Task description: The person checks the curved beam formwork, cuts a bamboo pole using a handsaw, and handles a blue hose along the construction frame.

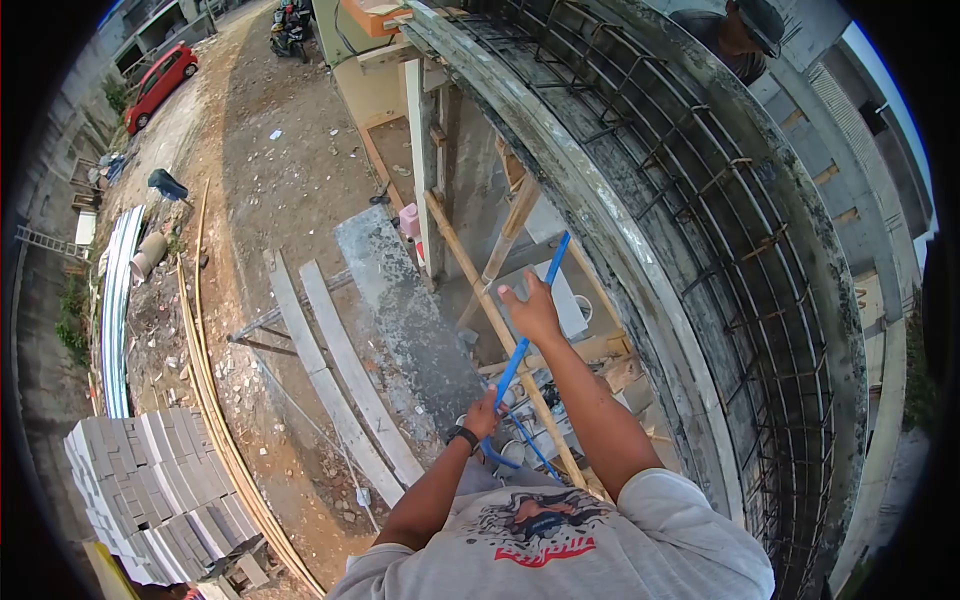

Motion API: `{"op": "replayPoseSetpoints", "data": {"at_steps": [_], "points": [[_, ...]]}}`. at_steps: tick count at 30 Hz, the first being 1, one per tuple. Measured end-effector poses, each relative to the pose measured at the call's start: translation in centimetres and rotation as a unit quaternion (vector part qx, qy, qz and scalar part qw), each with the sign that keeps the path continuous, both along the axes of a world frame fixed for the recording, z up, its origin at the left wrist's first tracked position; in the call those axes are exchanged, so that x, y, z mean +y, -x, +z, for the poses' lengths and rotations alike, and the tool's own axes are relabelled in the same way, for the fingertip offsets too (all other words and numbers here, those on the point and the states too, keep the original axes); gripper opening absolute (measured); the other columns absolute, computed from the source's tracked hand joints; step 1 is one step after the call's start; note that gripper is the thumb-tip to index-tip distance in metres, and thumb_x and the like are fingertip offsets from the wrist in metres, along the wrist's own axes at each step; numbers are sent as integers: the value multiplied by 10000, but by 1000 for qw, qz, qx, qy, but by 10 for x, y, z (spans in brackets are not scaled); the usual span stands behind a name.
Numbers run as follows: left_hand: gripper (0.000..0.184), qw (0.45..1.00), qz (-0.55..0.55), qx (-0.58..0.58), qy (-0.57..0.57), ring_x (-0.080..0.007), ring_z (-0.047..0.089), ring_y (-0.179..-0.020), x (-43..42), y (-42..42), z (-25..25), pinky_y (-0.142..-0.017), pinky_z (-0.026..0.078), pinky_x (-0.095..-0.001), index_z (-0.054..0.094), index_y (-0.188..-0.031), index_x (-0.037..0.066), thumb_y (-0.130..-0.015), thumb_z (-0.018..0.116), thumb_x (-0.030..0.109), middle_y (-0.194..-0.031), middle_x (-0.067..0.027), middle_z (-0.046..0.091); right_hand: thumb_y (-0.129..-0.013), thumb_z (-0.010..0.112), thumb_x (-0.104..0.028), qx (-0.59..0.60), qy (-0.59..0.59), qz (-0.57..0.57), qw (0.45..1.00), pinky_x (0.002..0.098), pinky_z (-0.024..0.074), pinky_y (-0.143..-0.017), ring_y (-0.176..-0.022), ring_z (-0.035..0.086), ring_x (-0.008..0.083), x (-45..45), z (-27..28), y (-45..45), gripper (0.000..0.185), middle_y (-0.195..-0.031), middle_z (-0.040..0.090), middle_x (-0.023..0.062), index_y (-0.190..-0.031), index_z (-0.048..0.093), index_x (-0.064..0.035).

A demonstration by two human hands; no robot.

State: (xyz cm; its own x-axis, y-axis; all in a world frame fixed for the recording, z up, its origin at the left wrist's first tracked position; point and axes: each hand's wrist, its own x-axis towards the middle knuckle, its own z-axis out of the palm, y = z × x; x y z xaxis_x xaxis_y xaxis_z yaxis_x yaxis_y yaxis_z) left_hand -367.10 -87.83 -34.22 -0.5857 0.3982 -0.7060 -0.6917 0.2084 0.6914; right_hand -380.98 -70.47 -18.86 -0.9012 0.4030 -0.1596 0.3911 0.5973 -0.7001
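A long blue pipe (511, 369) slants up and away from the person's body, with a bend at its lower end. My left hand (483, 414), with a dark watch at the wrist, is closed around its lower part. Further up, my right hand (534, 310) lies over the pipe with thumb and fingers apart; its palm side is hidden. Beside both hands runs a bamboo pole (488, 300). Another thin blue piece (533, 446) shows below, near the legs.
A curved concrete form (640, 245) with a rebar cage (735, 200) arcs along the right. Far below lie curved planks (322, 378), stacked blocks (160, 490), long poles (215, 410) and a pink container (409, 221). A person (735, 40) is at the top right.
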Motion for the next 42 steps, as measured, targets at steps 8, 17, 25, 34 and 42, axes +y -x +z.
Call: {"op": "replayPoseSetpoints", "data": {"at_steps": [8,17,25,34,42], "points": [[750,978,-47,-170,-110,-110,346,-433,65,104,87,-458,385,-323,581,-1028,49,-905,392,764,-556,40,360,-884,648,-481,-17,11,50,999,442,414,-1028,-1204,537,395,-25,-81,-252,831,-1283,531,288,-1415,353,85],[730,978,59,-57,-194,-268,505,-1184,132,94,19,-1005,399,-446,432,-1367,123,-962,290,713,-1292,-144,527,-924,531,-584,-203,188,-138,951,506,495,-739,-892,668,398,-15,-124,-334,530,-913,680,202,-988,589,-61],[664,898,-88,-425,-72,-267,620,-1006,75,-186,-11,-924,474,-481,543,-1192,104,-923,404,695,-1112,-98,628,-900,617,-392,27,314,-265,911,500,514,-749,-882,672,390,28,-41,-225,515,-978,659,231,-1145,488,43],[784,894,-121,-354,-248,-218,601,-809,104,-109,55,-806,510,-435,617,-1069,71,-885,341,782,-907,-26,625,-944,503,-523,133,150,-226,953,502,462,-935,-1115,574,403,32,-63,-467,551,-1161,620,221,-1200,586,-42],[1083,930,36,-212,-298,-190,518,-716,106,-22,178,-657,486,-366,539,-1159,-84,-816,217,892,-842,-66,535,-867,463,-711,-356,307,-494,731,481,331,-1120,-1367,362,441,-38,-218,-677,810,-1492,405,212,-1376,541,-86]]}}
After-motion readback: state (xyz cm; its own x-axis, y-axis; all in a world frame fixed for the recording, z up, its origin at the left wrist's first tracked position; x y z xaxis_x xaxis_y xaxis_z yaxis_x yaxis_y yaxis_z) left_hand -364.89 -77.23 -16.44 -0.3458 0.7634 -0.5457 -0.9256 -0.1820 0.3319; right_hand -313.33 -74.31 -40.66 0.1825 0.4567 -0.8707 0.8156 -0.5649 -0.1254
